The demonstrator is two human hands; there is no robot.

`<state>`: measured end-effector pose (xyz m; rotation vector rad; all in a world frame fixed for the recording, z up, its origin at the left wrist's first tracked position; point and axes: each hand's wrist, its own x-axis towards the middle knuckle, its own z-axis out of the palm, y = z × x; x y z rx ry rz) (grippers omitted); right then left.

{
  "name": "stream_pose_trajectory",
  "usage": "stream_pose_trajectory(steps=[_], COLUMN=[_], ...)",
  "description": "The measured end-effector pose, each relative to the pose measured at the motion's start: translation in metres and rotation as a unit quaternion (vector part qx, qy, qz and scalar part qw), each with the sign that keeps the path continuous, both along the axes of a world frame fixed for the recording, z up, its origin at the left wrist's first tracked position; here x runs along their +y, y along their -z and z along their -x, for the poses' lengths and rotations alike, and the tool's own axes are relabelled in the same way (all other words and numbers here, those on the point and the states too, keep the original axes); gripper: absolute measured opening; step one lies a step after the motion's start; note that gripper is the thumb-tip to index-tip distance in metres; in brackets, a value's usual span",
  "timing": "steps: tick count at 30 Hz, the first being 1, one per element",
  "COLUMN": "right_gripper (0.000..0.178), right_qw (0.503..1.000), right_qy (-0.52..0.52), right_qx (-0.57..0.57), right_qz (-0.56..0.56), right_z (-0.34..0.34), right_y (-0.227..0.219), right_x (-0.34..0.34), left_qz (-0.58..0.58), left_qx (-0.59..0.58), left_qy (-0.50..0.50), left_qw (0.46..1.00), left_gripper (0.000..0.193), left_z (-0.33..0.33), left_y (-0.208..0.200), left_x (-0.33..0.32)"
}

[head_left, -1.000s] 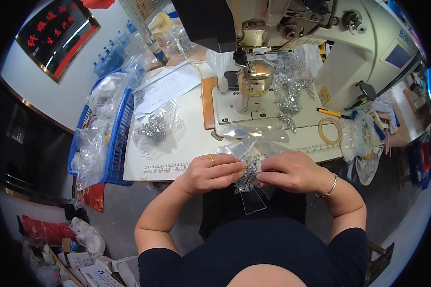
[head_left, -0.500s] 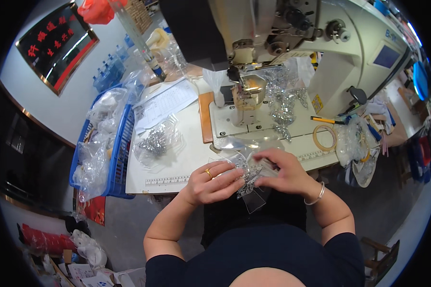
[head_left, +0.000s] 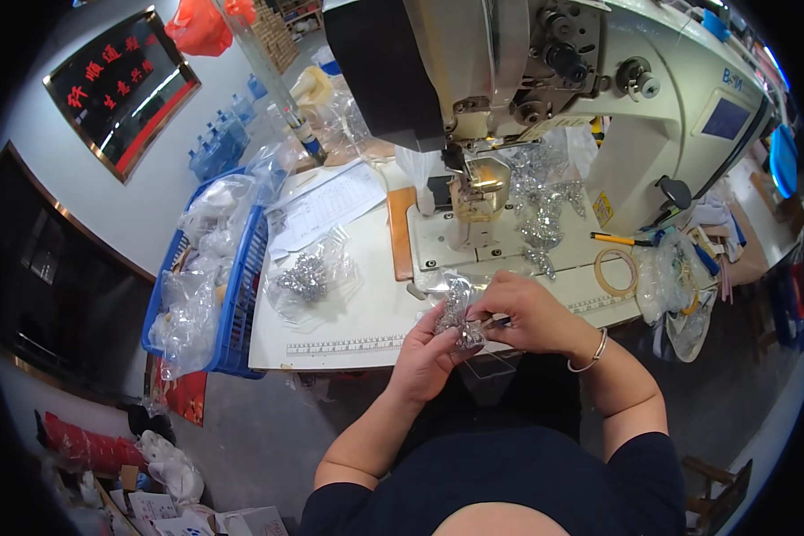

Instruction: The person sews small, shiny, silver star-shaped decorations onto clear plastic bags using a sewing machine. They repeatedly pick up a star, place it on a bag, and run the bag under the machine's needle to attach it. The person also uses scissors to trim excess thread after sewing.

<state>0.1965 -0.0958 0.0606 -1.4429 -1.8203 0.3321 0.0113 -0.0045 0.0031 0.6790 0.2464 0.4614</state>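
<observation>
White worktable (head_left: 371, 290), grey floor (head_left: 250, 447), held silvery piece (head_left: 456, 308)

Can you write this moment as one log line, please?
left hand: holding sparkly silver piece | right hand: at its right edge | ahead: sewing machine | far left: blue basket

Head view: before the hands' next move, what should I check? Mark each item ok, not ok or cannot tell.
1. Left hand holding the sparkly silver piece: ok.
2. Right hand at that same piece: ok.
3. What the dark item at the right hand is: cannot tell, mostly hidden.
4. Piece away from the sewing machine: ok, held in front of its post.
5. Space right of the post free of loose pieces: not ok, a silver cluster lies there.
</observation>
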Motion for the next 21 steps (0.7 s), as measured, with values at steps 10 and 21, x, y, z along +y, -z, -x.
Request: stream_pose_trajectory(steps=[10, 21], right_gripper=[0.032, 0.023], right_qw=[0.959, 0.988], right_qy=[0.018, 0.077], right_qx=[0.244, 0.131], right_qz=[0.140, 0.022], right_z=[-0.059, -0.055], right_y=[-0.008, -0.005], right_x=[0.000, 0.000], left_qz=[-0.066, -0.001], left_qx=[-0.138, -0.102], left_qy=[-0.143, -0.192], left_qw=[0.978, 0.976], left_gripper=[0.041, 0.044], left_z=[-0.007, -0.013], left_y=[0.012, 0.012], left_x=[-0.006, -0.012])
